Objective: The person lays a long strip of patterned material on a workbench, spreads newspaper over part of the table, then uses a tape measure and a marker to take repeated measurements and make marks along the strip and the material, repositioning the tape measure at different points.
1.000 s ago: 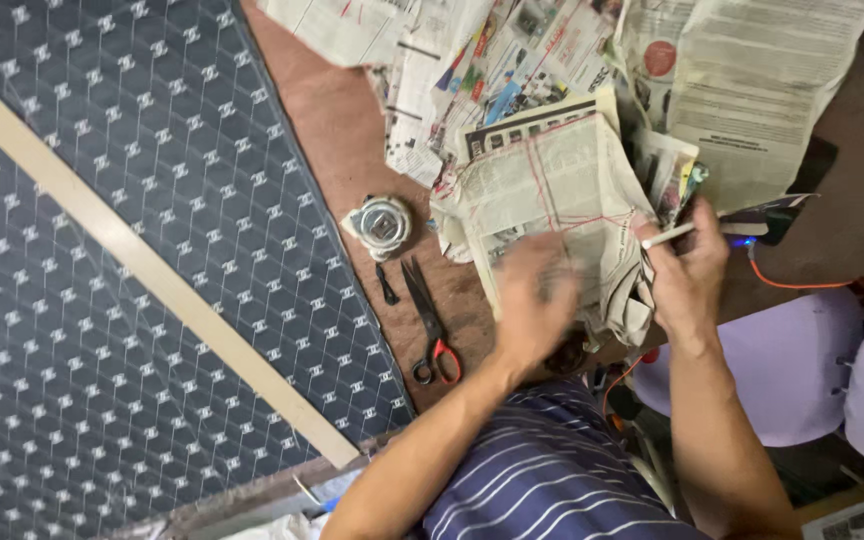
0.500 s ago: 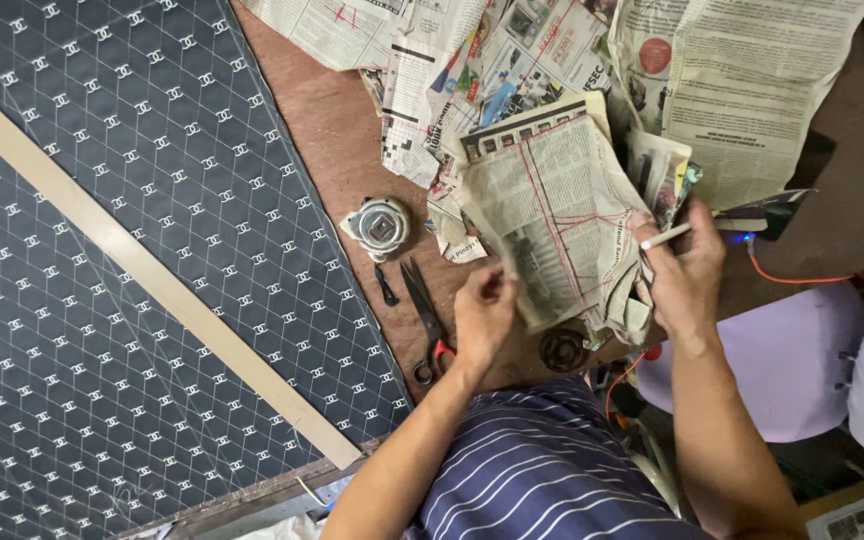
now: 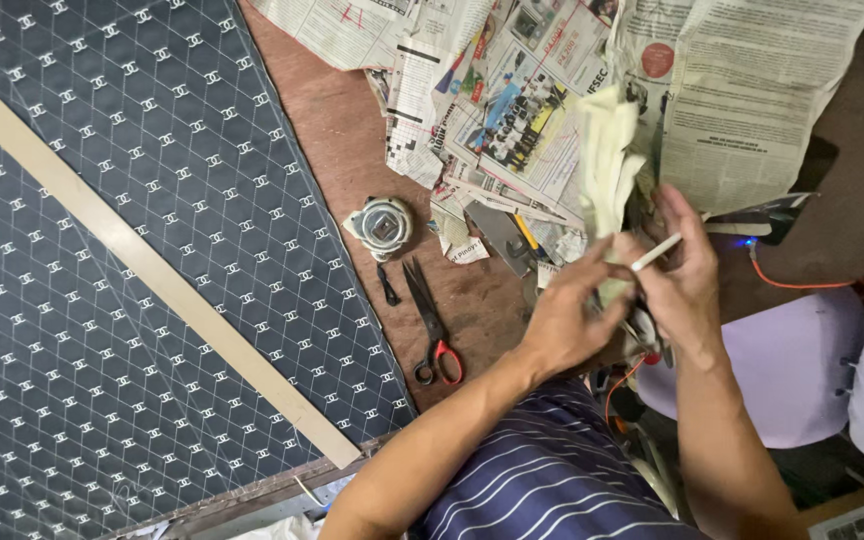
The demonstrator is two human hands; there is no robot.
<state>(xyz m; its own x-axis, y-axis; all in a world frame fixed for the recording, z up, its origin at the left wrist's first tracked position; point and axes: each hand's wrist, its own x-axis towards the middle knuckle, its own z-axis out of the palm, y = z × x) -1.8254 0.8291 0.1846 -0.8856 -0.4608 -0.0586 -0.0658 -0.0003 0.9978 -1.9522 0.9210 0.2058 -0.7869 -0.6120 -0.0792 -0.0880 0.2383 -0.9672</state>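
Both hands — left hand (image 3: pixel 567 320), right hand (image 3: pixel 687 280) — pinching folded paper (image 3: pixel 607 160).

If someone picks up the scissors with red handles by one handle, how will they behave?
The scissors look like metal, so probably stiff and rather heavy for their size. Held by one handle, the blades may swing open. They lie flat on the table, so rolling seems unlikely.

Both forearms are bare from the elbow down, with no watch, bracelet or glove on either one — the left hand (image 3: pixel 570 325) and the right hand (image 3: pixel 687 285) carry no rings that can be seen. The only clothing in view is a dark navy garment (image 3: pixel 542 470) with thin white stripes, low in the near middle of the scene. Its stripes run in close, slightly curved lines — following the folds of the cloth.
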